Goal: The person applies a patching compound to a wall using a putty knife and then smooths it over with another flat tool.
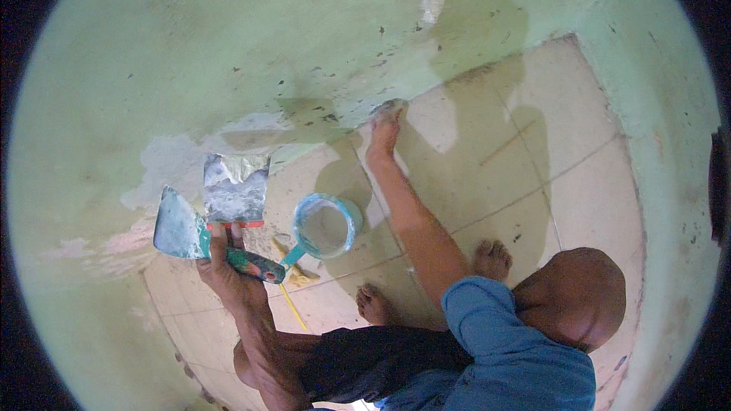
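My left hand (232, 281) is closed around two putty knives at once. One putty knife (181, 228) has a dark green handle and a whitish blade pointing left. The other, a wide putty knife (237, 194), has a red strip at the base of its blade, with pale filler along the top edge. My right hand (384, 137) reaches far out to the foot of the green wall, fingers bent around something dark grey that I cannot make out. Between the hands, a light blue dipper (356, 222) with a teal handle stands on the floor, greyish-white residue inside.
The green wall (289, 30) carries white filler patches and dark specks. Beside the dipper lie a crumpled yellowish piece (301, 274) and a thin yellow strip (294, 308) on the tiled floor (449, 205). My bare feet (493, 260) are close by, and another wall (670, 144) rises at right.
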